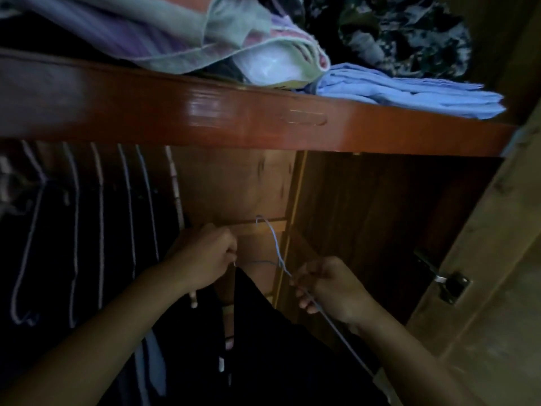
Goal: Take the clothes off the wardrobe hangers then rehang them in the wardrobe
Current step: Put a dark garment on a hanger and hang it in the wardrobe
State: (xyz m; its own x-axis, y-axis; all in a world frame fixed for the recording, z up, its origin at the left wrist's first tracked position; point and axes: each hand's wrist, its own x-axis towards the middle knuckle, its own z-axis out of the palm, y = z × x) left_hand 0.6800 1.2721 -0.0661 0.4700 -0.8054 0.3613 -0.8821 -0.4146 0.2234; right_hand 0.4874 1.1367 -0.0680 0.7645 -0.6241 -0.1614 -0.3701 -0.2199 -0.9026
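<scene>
Black garment (pixel 278 347) blurs into shadow; hands (pixel 205 256) grip wire hanger (pixel 276 247).

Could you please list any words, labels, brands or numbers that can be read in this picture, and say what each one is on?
None can be read.
Small pale tag on the dark garment: too small and blurred to tell whether it carries print.
Folded blue cloth and other clothes on the shelf: no lettering visible.
Blue wire hanger, left hand, right hand, door latch: no markings visible.
</scene>
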